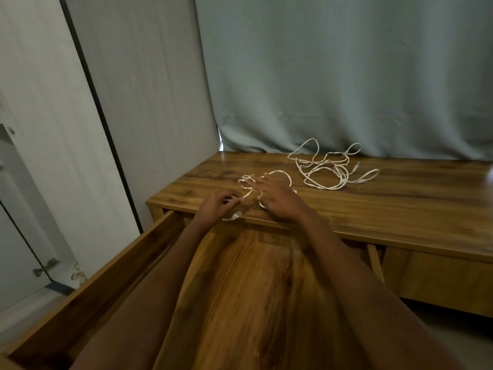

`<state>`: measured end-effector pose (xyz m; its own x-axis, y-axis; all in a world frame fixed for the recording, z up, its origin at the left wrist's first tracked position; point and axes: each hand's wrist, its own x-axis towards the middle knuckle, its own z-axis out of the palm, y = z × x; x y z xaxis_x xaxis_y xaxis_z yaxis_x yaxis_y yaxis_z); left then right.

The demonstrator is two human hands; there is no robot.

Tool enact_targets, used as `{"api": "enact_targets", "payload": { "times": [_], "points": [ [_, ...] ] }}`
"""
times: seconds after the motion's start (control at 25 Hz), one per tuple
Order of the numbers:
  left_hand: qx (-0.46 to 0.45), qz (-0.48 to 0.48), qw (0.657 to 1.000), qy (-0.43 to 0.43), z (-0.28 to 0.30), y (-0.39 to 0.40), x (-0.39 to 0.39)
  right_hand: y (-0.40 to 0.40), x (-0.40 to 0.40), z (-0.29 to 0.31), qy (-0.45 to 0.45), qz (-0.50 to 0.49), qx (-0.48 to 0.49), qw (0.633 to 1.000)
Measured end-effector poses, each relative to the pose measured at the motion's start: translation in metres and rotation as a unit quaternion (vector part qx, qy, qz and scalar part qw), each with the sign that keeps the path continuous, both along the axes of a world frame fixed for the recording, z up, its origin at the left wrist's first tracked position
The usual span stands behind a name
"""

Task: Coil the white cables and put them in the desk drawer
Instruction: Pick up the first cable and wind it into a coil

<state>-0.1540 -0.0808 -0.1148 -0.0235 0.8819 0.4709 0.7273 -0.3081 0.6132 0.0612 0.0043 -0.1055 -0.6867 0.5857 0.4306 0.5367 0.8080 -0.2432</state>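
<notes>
Hands work at the front edge of a wooden worktop (400, 198), both reaching forward over an open drawer (240, 289). The left hand (217, 205) pinches a strand of a white cable (280, 173) between thumb and fingertips, close to the worktop's front edge; a short piece of the same cable hangs just below that hand, over the edge. The right hand (277, 196) lies over the cable with its fingers spread and stretched forward, pressing loops of it against the wood; whether any finger is hooked through a loop cannot be told. One rounded loop shows beyond the right hand's fingertips, and a smaller bunch of strands sits at the left of them.

A second white cable (328, 169) lies loose farther back and to the right on the worktop, apart from both hands, in a sprawl of uneven loops with a connector end pointing right. Nothing touches it.

The drawer is pulled well out toward the person, beneath both forearms; its wooden floor is bare where it shows, and its left wall runs along the left forearm. A grey-green curtain (346, 76) hangs behind the worktop, its hem resting near the rear edge. A pale panel with a dark frame stands at the left.
</notes>
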Motion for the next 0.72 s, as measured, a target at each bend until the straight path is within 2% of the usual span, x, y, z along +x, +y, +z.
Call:
{"api": "enact_targets", "payload": {
  "times": [0.08, 0.2, 0.28, 0.32, 0.4, 0.48, 0.64, 0.72],
  "points": [
    [-0.009, -0.021, 0.999, -0.04, 0.004, -0.004, 0.008, -0.006, -0.009, -0.008, -0.028, 0.008, 0.067, 0.997],
    [-0.141, -0.055, 0.983, -0.107, 0.007, -0.022, 0.01, -0.014, 0.0, -0.018, 0.005, -0.029, 0.119, 0.992],
    [-0.237, -0.1, 0.941, -0.218, 0.006, -0.038, 0.003, -0.024, 0.009, -0.029, 0.024, -0.046, 0.127, 0.99],
    [-0.252, -0.121, 0.914, -0.293, 0.005, -0.047, 0.001, -0.03, 0.013, -0.035, 0.03, -0.056, 0.127, 0.99],
    [-0.228, -0.142, 0.862, -0.43, 0.005, -0.066, 0.002, -0.041, 0.021, -0.043, 0.028, -0.07, 0.121, 0.99],
    [-0.179, -0.159, 0.826, -0.51, 0.007, -0.081, 0.009, -0.053, 0.026, -0.045, 0.017, -0.053, 0.134, 0.989],
    [-0.093, -0.182, 0.794, -0.572, 0.009, -0.101, 0.032, -0.076, 0.022, -0.049, 0.064, -0.01, 0.195, 0.979],
    [-0.077, -0.199, 0.769, -0.603, 0.009, -0.108, 0.042, -0.085, 0.015, -0.052, 0.077, -0.016, 0.189, 0.979]
  ]
}}
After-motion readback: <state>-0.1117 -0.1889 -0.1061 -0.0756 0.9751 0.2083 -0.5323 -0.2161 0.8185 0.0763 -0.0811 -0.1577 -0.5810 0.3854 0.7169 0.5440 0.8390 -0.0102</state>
